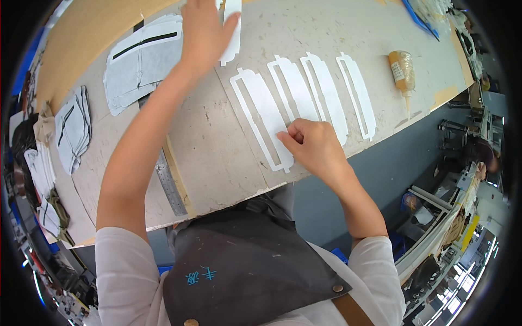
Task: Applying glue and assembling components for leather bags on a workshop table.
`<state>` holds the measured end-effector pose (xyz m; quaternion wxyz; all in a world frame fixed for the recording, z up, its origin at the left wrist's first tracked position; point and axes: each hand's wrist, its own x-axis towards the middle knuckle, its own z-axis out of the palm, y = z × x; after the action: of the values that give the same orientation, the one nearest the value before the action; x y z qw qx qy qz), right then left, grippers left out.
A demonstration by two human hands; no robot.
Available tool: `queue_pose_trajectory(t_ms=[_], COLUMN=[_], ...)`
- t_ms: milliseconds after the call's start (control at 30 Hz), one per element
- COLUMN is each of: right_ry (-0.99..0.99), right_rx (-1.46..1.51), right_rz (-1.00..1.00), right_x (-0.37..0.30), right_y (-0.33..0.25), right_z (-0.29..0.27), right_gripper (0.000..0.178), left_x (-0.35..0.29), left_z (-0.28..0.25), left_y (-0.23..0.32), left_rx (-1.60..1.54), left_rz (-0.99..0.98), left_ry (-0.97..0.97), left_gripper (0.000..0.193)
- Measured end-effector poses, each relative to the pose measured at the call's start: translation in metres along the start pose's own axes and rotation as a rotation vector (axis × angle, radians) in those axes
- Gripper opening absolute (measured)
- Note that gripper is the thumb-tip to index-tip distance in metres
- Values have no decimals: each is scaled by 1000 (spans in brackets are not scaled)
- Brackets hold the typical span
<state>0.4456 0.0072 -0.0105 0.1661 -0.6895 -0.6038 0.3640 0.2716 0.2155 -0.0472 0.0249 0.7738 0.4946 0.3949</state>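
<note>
Four long white cut-out pieces with slotted frames lie slanting on the worktable; the nearest white piece (263, 100) is beside my right hand. My right hand (315, 144) is closed, thumb and forefinger bent together over that piece's right edge; whatever lies between the fingertips is hidden. My left hand (204, 38) reaches to the far side, thumb spread away from the fingers, whose tips leave the picture. Its thumb overlaps another white strip (232, 38); whether it touches it I cannot tell. Left of that hand lies a stack of grey-white fabric panels (144, 60) with a black slit.
A bottle of amber liquid (402, 70) lies near the table's right side. A steel ruler (169, 185) lies near the front edge. More slit panels (74, 130) are at the left, beside piled cloth (41, 163). A blue-edged plastic bag (429, 13) lies at far right.
</note>
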Motion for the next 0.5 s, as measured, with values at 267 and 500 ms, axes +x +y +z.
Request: queue_pose_trajectory(t_ms=[267,500], right_ry=[320,384], right_rx=[-232,-681], right_rz=[-165,-545], right_x=[12,69], right_y=[6,66], right_z=[-29,-18], right_gripper=[19,46], left_x=[-108,-108], left_z=[-41,0], left_y=[69,88], left_rx=[-37,23], left_rz=[351,373], left_ry=[-553,-572], left_gripper=[73,78])
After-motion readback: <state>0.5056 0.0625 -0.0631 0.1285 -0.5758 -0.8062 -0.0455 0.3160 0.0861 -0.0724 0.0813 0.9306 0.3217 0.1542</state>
